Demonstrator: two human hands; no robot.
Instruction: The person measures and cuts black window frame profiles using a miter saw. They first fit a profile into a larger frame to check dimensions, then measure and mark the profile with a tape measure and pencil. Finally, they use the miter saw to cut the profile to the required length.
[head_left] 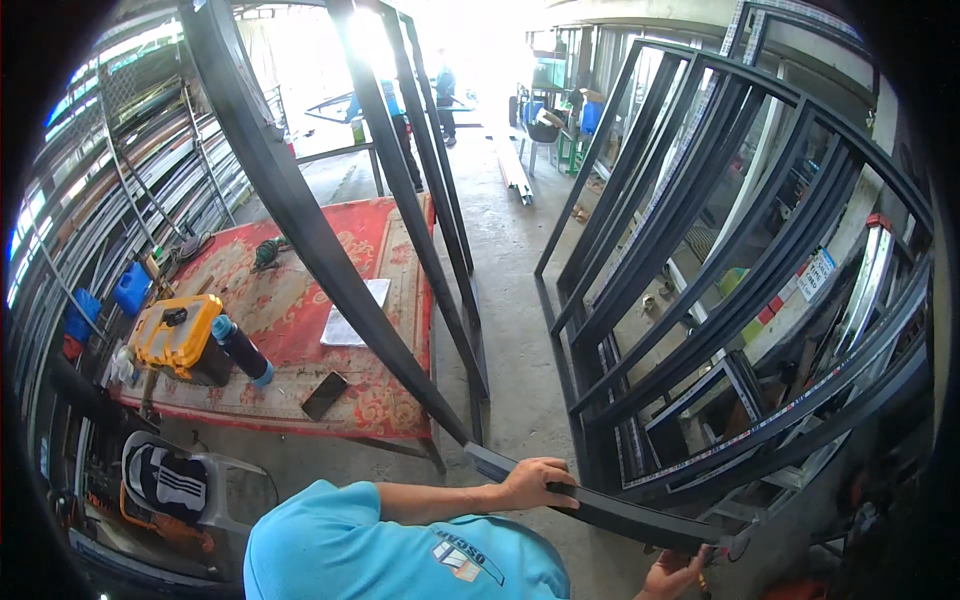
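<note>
My left hand [540, 484] is wrapped over a dark grey metal rail [610, 512], which slants from the table's near corner down to the lower right. The rail seems to belong to a tall dark metal frame [300, 205] whose long bars rise at the left and centre. My right hand [673, 576] is below the rail's right end, fingers bent close to its tip. A small orange-yellow bit shows beside those fingers; what they pinch is too small to make out.
A red patterned carpet covers the work table [290, 385] at left, holding an orange toolbox [175, 335], blue bottle [242, 350], phone [325, 396], papers [355, 315] and green power tool [268, 254]. More dark frames [700, 240] lean at right. A chair [230, 490] stands lower left; people work far back.
</note>
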